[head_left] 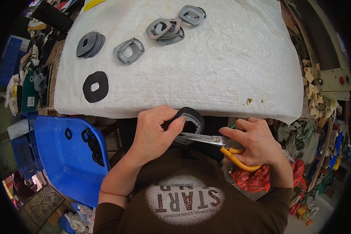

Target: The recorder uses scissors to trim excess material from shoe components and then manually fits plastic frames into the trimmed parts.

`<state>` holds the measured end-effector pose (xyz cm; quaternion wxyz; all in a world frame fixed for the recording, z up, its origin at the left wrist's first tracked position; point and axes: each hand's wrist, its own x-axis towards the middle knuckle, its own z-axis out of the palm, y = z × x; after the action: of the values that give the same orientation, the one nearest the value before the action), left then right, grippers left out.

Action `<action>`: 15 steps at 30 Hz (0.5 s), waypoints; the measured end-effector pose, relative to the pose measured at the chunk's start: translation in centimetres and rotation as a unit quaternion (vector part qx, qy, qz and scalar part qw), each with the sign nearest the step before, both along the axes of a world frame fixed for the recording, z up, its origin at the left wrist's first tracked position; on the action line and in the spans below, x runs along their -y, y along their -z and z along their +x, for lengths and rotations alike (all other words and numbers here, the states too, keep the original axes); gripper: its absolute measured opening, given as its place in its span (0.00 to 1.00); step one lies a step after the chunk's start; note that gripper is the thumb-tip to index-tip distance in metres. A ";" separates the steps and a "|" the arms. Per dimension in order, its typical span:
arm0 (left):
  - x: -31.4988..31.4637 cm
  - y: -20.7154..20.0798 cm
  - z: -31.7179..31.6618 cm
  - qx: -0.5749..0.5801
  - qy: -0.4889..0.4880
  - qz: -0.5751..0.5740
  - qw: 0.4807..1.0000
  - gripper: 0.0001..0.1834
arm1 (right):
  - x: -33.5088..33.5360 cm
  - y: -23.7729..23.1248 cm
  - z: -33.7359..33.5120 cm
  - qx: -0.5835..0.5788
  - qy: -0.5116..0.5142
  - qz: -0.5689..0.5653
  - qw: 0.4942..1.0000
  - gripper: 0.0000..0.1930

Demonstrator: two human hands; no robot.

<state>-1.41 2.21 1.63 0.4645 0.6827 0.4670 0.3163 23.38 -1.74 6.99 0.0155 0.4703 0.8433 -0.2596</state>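
Observation:
My left hand [150, 130] is closed on a grey rounded frame [198, 124] with a black sheet piece [192, 112] along its far side, just off the table's near edge. In my right hand [257, 138] are scissors [206, 138] with yellow-orange handles, fingers wrapped round the grips. The blades point left and reach to the frame's opening beside my left thumb; whether they touch the black sheet, I cannot tell. On the white cloth beyond lie a black pad with a centre hole [102, 89], a stack of dark pads [90, 46], a single grey frame [121, 58] and a pile of frames [171, 37].
A white woven cloth [222, 78] covers the table. At the left stands a blue tub [62, 156] with black rings inside. A red plastic bag [253, 179] lies to the right, below my forearm. Beige offcuts [310, 91] line the table's right side.

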 end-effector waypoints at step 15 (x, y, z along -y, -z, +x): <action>0.0 -0.2 0.0 -0.006 0.012 -0.007 1.000 0.07 | 0.0 0.4 0.3 -0.010 -0.003 -0.010 1.000 0.29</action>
<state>-1.43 2.17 1.81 0.4702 0.6870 0.4637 0.3032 23.67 -1.74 6.62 0.0127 0.4653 0.8421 -0.2723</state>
